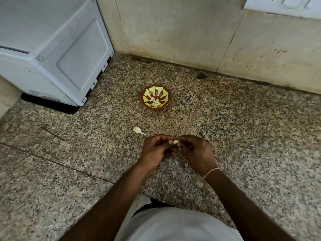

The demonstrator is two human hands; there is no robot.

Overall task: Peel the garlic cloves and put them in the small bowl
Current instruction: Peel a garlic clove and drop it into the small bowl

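A small red bowl (165, 94) with a green leaf pattern stands on the speckled granite counter, holding several pale peeled cloves (155, 102). Nearer to me, both hands meet above the counter. My left hand (156, 150) and my right hand (195, 150) pinch one pale garlic clove (176, 141) between their fingertips. A loose piece of garlic skin (138, 130) lies on the counter just left of and beyond my hands. How much skin is on the held clove I cannot tell.
A large grey-white appliance (52, 49) fills the back left of the counter (243, 136). A beige tiled wall (191, 32) rises behind the bowl. A dark spot (201, 76) sits at the wall's foot. Small skin scraps (176, 162) lie under my hands.
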